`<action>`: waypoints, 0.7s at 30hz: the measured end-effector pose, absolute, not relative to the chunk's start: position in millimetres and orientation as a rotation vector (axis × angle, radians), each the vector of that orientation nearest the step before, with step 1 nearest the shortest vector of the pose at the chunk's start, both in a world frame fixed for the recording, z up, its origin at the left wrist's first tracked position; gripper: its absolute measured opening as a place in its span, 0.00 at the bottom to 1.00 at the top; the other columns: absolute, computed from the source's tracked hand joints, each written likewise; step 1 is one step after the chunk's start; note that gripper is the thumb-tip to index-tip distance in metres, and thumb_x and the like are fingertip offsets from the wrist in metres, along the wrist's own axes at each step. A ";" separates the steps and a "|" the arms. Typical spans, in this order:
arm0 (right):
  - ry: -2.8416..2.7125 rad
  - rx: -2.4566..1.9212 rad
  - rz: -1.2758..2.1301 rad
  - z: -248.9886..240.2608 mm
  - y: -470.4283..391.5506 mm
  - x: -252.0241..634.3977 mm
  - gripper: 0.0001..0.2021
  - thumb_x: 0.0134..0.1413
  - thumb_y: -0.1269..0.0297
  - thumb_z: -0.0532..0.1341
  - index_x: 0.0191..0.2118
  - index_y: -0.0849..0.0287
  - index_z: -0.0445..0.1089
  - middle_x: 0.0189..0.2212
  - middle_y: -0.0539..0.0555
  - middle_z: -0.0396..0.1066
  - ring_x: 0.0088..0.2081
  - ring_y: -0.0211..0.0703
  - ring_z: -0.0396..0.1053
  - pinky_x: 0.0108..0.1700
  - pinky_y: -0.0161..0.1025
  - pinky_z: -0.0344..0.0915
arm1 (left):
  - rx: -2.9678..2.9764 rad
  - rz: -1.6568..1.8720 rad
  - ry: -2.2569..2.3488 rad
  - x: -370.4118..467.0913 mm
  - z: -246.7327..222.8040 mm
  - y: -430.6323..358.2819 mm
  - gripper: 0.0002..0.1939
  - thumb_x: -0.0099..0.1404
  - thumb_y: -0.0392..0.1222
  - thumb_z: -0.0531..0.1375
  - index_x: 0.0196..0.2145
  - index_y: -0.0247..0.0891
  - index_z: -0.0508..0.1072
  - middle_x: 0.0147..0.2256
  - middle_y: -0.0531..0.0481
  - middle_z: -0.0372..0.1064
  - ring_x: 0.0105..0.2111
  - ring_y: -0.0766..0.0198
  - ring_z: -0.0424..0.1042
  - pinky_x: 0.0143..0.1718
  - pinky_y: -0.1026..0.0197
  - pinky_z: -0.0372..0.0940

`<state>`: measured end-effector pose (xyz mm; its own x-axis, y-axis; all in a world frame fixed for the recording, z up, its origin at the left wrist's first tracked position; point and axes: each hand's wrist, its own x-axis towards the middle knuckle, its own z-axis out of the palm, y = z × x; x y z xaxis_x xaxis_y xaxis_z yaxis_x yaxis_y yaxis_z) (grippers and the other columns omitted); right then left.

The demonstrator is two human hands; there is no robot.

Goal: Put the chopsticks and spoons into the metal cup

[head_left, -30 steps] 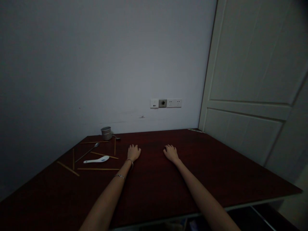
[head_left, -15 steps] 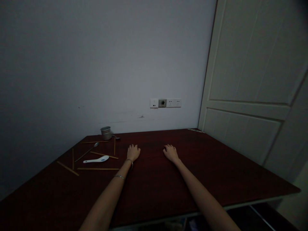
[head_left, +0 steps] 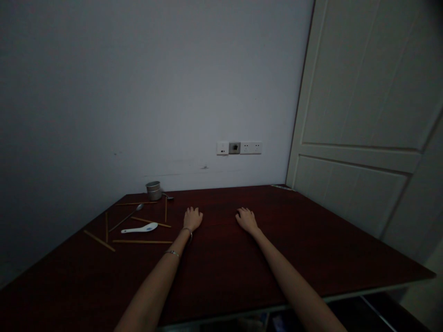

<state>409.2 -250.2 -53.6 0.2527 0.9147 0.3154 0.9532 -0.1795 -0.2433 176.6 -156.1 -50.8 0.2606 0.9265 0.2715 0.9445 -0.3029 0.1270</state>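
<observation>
Palm down on the dark red tabletop (head_left: 221,267) rests my left hand (head_left: 193,218), fingers a little apart and nothing held. My right hand (head_left: 246,219) lies the same way farther right, also holding nothing. Left of my left hand is a white soup spoon (head_left: 140,228) with a blue mark in its bowl. A long-handled metal spoon (head_left: 126,217) lies behind it. Several wooden chopsticks (head_left: 142,242) are scattered around both spoons. Near the wall stands a metal cup (head_left: 153,190), and another metal spoon (head_left: 169,198) lies beside it, partly hidden.
The table's back edge meets a pale wall (head_left: 194,92) with a row of sockets (head_left: 251,147). A panelled white door (head_left: 356,184) stands along the right side. Below the table's front edge are dark, indistinct things. A thin pale strip (head_left: 282,187) lies at the back right corner.
The whole view has shifted very slightly. Both hands and the objects keep their places on the table.
</observation>
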 end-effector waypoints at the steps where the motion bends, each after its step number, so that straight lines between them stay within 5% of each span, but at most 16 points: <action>1: -1.703 -2.147 -0.141 -53.6 -250.4 408.9 0.19 0.56 0.63 0.47 0.48 0.61 0.67 0.50 0.61 0.64 0.53 0.50 0.57 0.53 0.46 0.49 | -2.446 -0.453 -1.813 176.6 -50.2 -156.9 0.23 0.63 0.44 0.44 0.49 0.29 0.65 0.53 0.33 0.59 0.55 0.48 0.55 0.52 0.51 0.50; 21: -1.740 -2.210 -0.192 -61.6 -246.2 406.0 0.20 0.56 0.64 0.46 0.50 0.64 0.65 0.53 0.63 0.62 0.55 0.53 0.55 0.53 0.48 0.48 | -2.405 -0.452 -1.809 178.4 -55.9 -160.0 0.22 0.64 0.43 0.44 0.51 0.29 0.64 0.55 0.33 0.56 0.56 0.48 0.54 0.53 0.50 0.50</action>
<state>406.0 -246.2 -61.6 0.2490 0.9210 0.2995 0.9642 -0.2066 -0.1662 178.4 -160.0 -55.9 0.2507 0.9228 0.2926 0.9519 -0.2900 0.0989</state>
